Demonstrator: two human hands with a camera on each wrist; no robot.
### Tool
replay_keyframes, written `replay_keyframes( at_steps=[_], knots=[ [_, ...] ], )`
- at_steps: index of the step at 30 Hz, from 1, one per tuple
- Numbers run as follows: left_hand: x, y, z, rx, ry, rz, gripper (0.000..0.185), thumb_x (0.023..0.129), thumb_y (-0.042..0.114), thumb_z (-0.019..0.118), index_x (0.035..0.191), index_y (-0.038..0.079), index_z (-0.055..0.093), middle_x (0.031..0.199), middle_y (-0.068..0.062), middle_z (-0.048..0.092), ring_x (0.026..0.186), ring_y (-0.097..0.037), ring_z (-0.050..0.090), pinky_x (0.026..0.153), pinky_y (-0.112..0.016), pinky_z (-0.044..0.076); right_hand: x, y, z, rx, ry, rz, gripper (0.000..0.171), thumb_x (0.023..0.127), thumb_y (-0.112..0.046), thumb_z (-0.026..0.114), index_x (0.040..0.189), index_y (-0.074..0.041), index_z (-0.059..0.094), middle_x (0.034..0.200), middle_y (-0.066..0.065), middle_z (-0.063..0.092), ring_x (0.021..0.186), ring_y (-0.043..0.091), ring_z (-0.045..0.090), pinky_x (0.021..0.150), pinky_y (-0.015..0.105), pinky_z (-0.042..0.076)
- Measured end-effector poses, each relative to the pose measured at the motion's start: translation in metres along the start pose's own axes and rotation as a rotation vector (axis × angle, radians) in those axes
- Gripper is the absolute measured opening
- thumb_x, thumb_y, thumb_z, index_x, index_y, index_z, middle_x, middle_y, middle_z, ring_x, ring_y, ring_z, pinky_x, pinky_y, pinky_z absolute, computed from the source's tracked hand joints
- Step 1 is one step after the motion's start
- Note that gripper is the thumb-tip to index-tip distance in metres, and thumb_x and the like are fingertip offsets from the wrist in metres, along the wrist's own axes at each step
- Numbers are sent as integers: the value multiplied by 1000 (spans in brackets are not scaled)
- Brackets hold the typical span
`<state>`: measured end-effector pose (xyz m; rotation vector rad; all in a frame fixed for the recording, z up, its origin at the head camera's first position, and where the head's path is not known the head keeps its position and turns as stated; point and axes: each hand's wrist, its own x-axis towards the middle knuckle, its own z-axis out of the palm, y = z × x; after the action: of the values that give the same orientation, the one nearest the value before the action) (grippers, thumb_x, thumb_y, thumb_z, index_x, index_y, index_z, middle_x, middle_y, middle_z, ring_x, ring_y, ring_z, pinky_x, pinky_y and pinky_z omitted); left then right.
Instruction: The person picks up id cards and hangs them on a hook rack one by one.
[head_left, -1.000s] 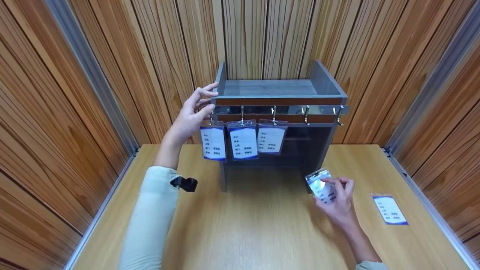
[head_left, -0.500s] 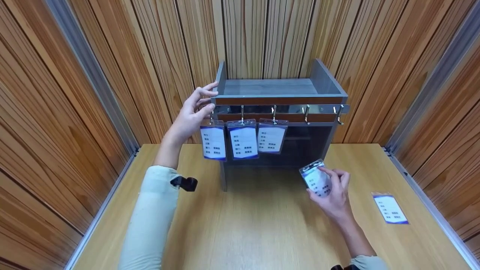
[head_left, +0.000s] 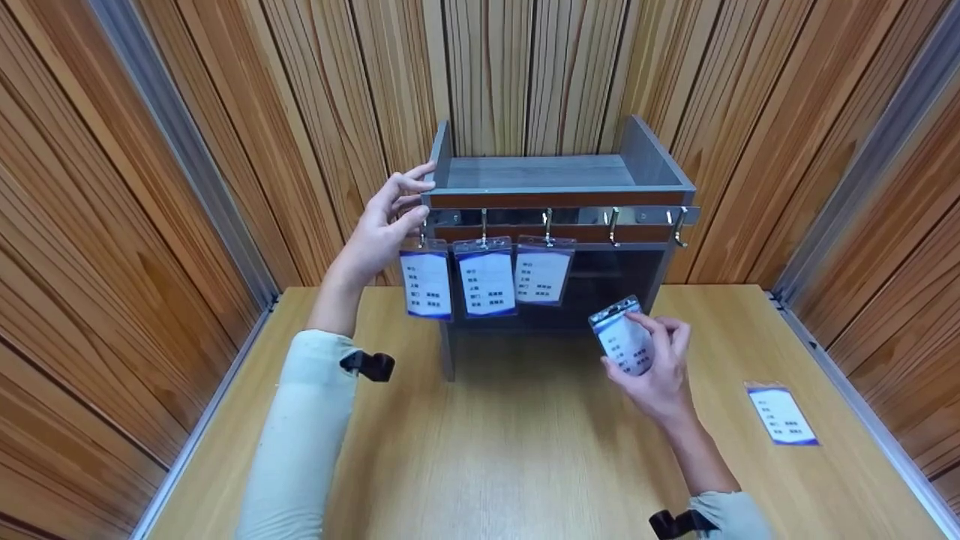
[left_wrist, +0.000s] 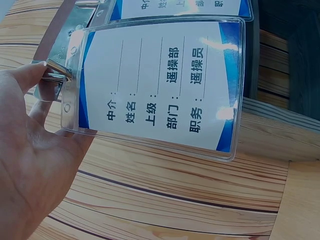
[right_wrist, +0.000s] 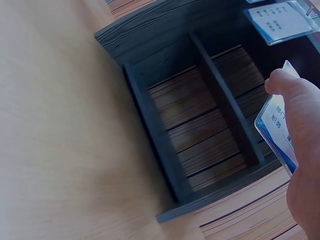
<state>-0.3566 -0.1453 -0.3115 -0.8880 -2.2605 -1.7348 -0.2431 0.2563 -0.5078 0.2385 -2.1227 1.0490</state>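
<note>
Holding a badge sleeve [head_left: 625, 337] in your right hand [head_left: 654, 367], fingers and thumb pinched around it, raised off the counter [head_left: 525, 457] just in front of the grey shelf unit [head_left: 555, 180], below the hook rail [head_left: 570, 217]. Your left hand [head_left: 382, 232] rests with straight fingers against the unit's left front corner, beside the leftmost hung badge [head_left: 426, 283]. Three badges hang on the left hooks; the two right hooks [head_left: 679, 225] are bare. One more badge [head_left: 780, 414] lies flat on the counter, well right of your right hand.
</note>
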Motion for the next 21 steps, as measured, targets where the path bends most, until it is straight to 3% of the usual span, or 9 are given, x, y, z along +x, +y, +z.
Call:
replay_keyframes(
  at_steps=[13, 21],
  knots=[
    [0, -3, 1, -6, 5, -6, 30, 117, 13, 53, 147, 7, 55, 186, 4, 37, 168, -41, 38, 127, -72, 44, 22, -21, 3, 22, 52, -60, 74, 77, -2, 95, 145, -3, 66, 135, 30, 42, 128, 13, 40, 97, 25, 43],
    [1, -2, 1, -2, 5, 2, 35, 117, 14, 53, 150, 2, 52, 186, 3, 37, 168, -43, 37, 128, -74, 42, 34, -33, 2, 60, 84, -83, 72, 79, -2, 94, 146, -4, 67, 138, 30, 42, 132, 7, 37, 103, 25, 39]
  ],
)
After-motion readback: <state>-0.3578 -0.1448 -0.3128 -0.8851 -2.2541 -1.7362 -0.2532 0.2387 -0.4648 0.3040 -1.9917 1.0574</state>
